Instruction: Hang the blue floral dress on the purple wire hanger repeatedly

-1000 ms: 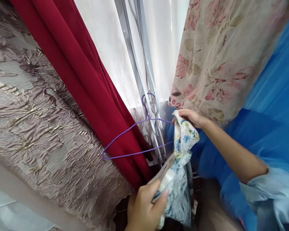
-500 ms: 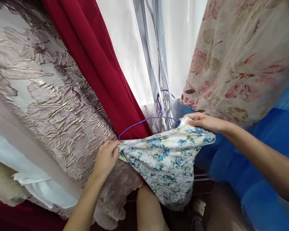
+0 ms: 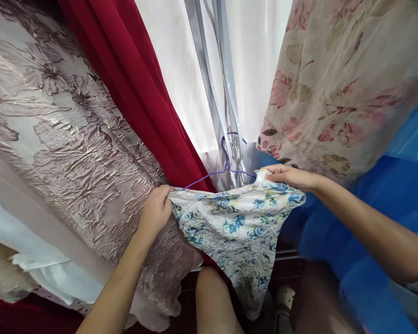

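A white garment with blue and yellow flowers (image 3: 235, 222) is stretched between my two hands, its lower part hanging down. My left hand (image 3: 156, 208) is closed on its left shoulder edge. Over at the right shoulder, my right hand (image 3: 287, 177) pinches the fabric near the neckline. A purple hanger (image 3: 226, 166) reaches into the garment, both arm ends covered by the cloth. Its hook stands up beside hanging grey-white ribbons (image 3: 230, 125); whether it touches them I cannot tell.
On the left hang a shiny mauve embossed-flower dress (image 3: 90, 139) and a long red cloth (image 3: 139, 88). White cloth (image 3: 177, 55) is behind. To the right are a beige floral dress (image 3: 334, 93) and blue fabric (image 3: 369, 208). Below are my knee (image 3: 214, 297) and a shoe (image 3: 284, 299).
My left hand has moved up slightly, drawing the garment's left shoulder over the hanger's left end, which was bare before. The garment's lower part now hangs narrower and longer.
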`<state>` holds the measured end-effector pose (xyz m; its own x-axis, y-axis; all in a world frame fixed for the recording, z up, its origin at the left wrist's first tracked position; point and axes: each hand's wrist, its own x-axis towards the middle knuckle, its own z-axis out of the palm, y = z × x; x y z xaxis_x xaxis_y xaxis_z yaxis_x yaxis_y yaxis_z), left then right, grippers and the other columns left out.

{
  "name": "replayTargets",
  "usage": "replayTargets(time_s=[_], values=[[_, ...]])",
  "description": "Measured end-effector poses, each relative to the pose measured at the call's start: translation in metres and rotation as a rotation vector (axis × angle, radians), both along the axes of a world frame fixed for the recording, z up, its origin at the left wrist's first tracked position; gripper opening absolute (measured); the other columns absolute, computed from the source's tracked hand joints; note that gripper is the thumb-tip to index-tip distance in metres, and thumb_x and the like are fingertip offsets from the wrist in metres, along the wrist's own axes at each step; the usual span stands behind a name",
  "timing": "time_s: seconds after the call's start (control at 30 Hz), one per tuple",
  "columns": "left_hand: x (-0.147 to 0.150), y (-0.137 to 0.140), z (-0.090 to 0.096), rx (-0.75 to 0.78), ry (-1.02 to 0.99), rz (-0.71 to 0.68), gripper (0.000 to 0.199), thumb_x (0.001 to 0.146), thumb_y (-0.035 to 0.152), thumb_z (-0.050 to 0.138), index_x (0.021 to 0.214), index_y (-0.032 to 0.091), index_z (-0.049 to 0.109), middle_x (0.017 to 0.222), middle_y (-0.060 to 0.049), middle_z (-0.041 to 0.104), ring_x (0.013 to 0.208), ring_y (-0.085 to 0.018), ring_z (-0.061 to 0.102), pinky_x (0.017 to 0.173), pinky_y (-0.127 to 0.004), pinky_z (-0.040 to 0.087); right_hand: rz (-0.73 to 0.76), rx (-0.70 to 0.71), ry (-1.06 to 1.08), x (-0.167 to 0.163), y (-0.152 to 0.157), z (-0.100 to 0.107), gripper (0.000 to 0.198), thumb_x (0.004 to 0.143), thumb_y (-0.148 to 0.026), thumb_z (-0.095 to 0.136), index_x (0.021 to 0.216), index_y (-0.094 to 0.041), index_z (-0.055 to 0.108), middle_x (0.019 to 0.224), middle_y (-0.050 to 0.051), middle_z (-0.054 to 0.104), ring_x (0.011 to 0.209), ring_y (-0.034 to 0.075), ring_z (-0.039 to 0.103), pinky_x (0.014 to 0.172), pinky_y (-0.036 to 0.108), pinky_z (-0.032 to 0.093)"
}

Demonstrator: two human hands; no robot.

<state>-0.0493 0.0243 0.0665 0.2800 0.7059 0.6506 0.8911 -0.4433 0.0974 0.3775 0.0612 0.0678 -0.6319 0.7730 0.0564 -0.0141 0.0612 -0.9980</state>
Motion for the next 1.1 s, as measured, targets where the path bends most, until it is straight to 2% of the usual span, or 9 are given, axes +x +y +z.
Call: replayTargets(time_s=[0.17,0.23,0.3,0.43,0.57,0.7,0.8,0.93,1.1], values=[[0.047,-0.012,0.021,0.009,-0.275,-0.318,0.02,0.087,0.007,0.043,0.097,0.021,0.053,0.118,-0.007,0.062,0.114,-0.022,0.059,0.099,-0.036,0.046,-0.055,-0.044,-0.032,0.001,0.001,-0.001,0.029,0.08,-0.039,0.077,0.1,-0.019,0.071,0.081,0.001,0.073,0.064,0.014,0.065,0.058,0.022,0.049],[0.056,-0.013,0.021,-0.039,-0.361,-0.347,0.028,0.088,0.012,0.051,0.113,0.023,0.054,0.136,-0.008,0.055,0.123,-0.022,0.056,0.103,-0.036,0.045,-0.151,-0.002,-0.059,0.001,0.002,-0.006,0.034,0.078,-0.042,0.077,0.104,-0.02,0.07,0.079,0.001,0.072,0.063,0.015,0.064,0.057,0.024,0.047],[0.055,-0.009,0.013,-0.079,-0.445,-0.284,0.043,0.086,0.017,0.059,0.127,0.025,0.05,0.141,-0.009,0.052,0.114,-0.021,0.061,0.097,-0.034,0.049,-0.328,0.104,-0.122,0.003,0.003,-0.013,0.038,0.075,-0.042,0.079,0.104,-0.021,0.069,0.08,0.001,0.071,0.067,0.016,0.063,0.06,0.026,0.047],[0.041,-0.003,-0.005,-0.104,-0.575,-0.102,0.044,0.08,0.029,0.073,0.119,0.022,0.053,0.104,-0.003,0.063,0.078,-0.014,0.062,0.075,-0.027,0.05,-0.674,0.391,-0.163,0.01,-0.007,-0.029,0.033,0.084,-0.051,0.068,0.096,-0.02,0.067,0.095,0.005,0.07,0.082,0.019,0.062,0.073,0.029,0.049],[0.049,-0.017,-0.002,-0.12,-0.372,0.071,0.018,0.086,0.038,0.068,0.086,0.02,0.063,0.073,0.003,0.062,0.07,-0.014,0.06,0.068,-0.024,0.045,-0.636,0.614,-0.208,0.01,-0.033,-0.042,0.035,0.097,-0.052,0.051,0.099,-0.02,0.066,0.092,0.005,0.069,0.084,0.021,0.059,0.075,0.03,0.046],[0.079,-0.03,0.016,-0.028,-0.277,-0.002,0.019,0.091,0.038,0.064,0.093,0.021,0.07,0.086,0.001,0.072,0.08,-0.017,0.066,0.078,-0.025,0.049,-0.627,0.733,-0.323,0.01,-0.046,-0.045,0.033,0.098,-0.046,0.051,0.103,-0.019,0.069,0.093,0.006,0.072,0.081,0.022,0.061,0.073,0.031,0.045],[0.096,-0.033,0.029,0.035,-0.251,-0.123,0.023,0.093,0.034,0.061,0.109,0.021,0.072,0.106,-0.002,0.074,0.098,-0.019,0.068,0.092,-0.027,0.049,-0.745,0.791,-0.409,0.013,-0.045,-0.029,0.03,0.095,-0.043,0.055,0.098,-0.019,0.072,0.085,0.005,0.073,0.075,0.021,0.06,0.068,0.029,0.042],[0.095,-0.032,0.041,0.061,-0.324,-0.049,0.029,0.092,0.037,0.063,0.116,0.023,0.071,0.11,-0.002,0.074,0.099,-0.02,0.068,0.091,-0.029,0.05,-0.848,0.827,-0.403,0.006,-0.05,0.015,0.027,0.091,-0.042,0.062,0.088,-0.019,0.074,0.081,0.006,0.073,0.072,0.021,0.059,0.066,0.03,0.039],[0.063,-0.026,0.018,0.013,-0.343,0.124,0.025,0.094,0.041,0.057,0.104,0.022,0.069,0.091,-0.001,0.072,0.08,-0.018,0.066,0.075,-0.027,0.047,-0.605,0.74,-0.327,-0.025,-0.072,0.046,0.023,0.089,-0.038,0.066,0.084,-0.017,0.075,0.069,0.004,0.066,0.063,0.016,0.054,0.057,0.027,0.036]])
